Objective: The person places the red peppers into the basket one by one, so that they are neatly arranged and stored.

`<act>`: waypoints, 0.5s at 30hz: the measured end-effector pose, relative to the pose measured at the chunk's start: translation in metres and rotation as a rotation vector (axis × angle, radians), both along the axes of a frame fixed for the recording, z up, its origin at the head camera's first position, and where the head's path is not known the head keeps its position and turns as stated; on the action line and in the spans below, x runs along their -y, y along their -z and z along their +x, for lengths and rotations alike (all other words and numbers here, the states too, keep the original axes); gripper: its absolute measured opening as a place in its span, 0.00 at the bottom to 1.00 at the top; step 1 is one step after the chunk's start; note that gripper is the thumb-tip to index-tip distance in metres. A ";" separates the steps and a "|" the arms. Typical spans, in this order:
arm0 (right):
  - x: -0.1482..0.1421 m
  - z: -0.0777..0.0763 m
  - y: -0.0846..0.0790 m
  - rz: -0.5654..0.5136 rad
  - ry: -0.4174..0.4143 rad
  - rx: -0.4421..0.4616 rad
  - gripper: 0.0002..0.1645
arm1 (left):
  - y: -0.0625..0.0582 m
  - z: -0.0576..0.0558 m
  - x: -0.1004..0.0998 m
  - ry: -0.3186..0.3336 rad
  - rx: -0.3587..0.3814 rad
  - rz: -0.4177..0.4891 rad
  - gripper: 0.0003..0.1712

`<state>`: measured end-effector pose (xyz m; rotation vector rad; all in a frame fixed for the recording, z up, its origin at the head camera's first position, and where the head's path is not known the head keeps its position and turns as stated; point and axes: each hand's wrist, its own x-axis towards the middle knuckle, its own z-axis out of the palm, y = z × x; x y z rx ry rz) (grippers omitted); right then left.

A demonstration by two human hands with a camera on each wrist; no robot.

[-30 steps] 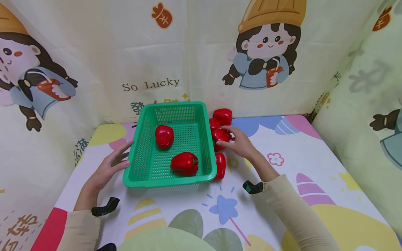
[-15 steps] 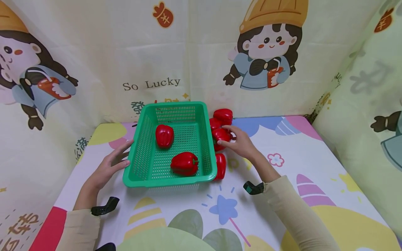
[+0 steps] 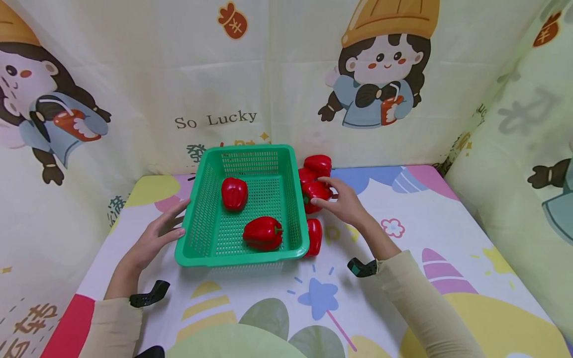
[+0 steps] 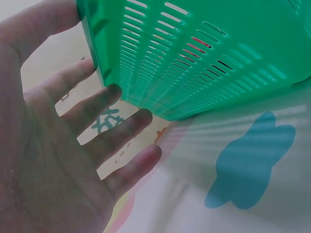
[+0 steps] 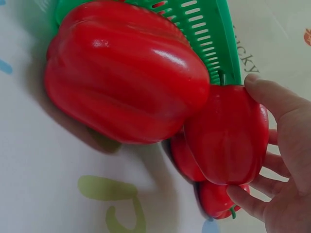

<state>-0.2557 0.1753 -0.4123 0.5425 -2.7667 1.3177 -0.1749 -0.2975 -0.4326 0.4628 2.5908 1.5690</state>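
Observation:
My left hand (image 3: 152, 241), fingers nearly straight, rests its fingertips against the left rim of a green plastic basket (image 3: 241, 262). In the left wrist view the palm faces the slotted basket wall (image 4: 160, 58). My right hand (image 3: 343, 204) grips a glossy red bell pepper (image 3: 315, 193) just outside the basket's right side. The right wrist view has the thumb at its stem end and the fingers around its far side. Two more red bell peppers lie inside the basket, one toward the back left (image 3: 234, 195), the other, a front pepper (image 3: 262, 233), on its side.
Beside the basket's right wall, another bell pepper (image 3: 315, 237) lies in front of the gripped one. Two bell peppers (image 3: 318, 165) sit behind it near the back edge. A patterned cloth (image 3: 277, 293) covers the table, and a printed curtain (image 3: 286, 89) hangs directly behind.
The pepper under my right hand has turned slightly, and the right fingers have shifted a little with it. The left hand and basket stay in place.

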 end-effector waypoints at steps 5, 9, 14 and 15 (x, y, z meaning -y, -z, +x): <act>-0.001 0.001 -0.001 -0.014 0.001 0.004 0.38 | -0.001 0.000 0.000 -0.002 0.008 -0.002 0.40; -0.001 0.002 -0.002 -0.019 0.007 0.001 0.39 | -0.001 0.000 0.000 0.002 0.010 0.000 0.39; -0.001 0.003 -0.005 -0.028 0.013 0.006 0.40 | -0.002 0.000 0.000 0.003 0.008 0.003 0.39; -0.002 0.003 -0.005 -0.030 0.016 0.008 0.41 | -0.002 0.000 0.000 0.003 0.008 0.002 0.39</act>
